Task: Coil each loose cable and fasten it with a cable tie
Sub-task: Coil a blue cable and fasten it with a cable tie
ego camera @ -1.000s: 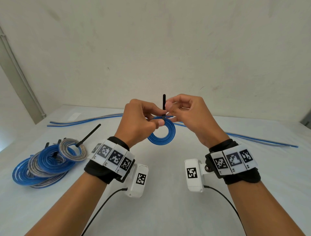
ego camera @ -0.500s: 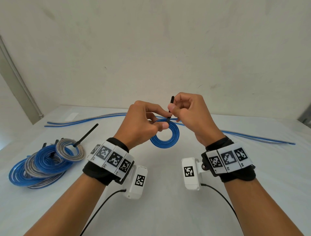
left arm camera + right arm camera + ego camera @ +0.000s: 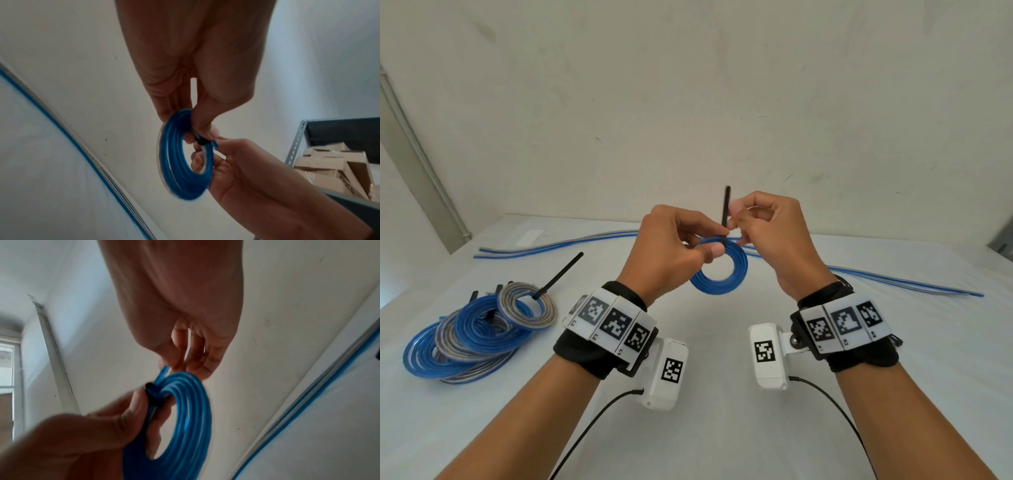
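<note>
A small blue cable coil hangs in the air above the white table. My left hand pinches its top rim between thumb and fingers. A black cable tie wraps the rim there, and its tail stands upright. My right hand pinches that tail just above the coil. The tie's band shows as a dark loop round the strands in both wrist views.
A pile of tied blue and grey coils lies at the left, one tie tail sticking up. Loose blue and grey cables stretch along the table's far side by the wall. In the left wrist view a metal shelf holds cardboard boxes.
The tie's tail has swung from tilted right back to upright, and more of it now stands above my right fingers. Both hands stay in the same place, holding coil and tie.
</note>
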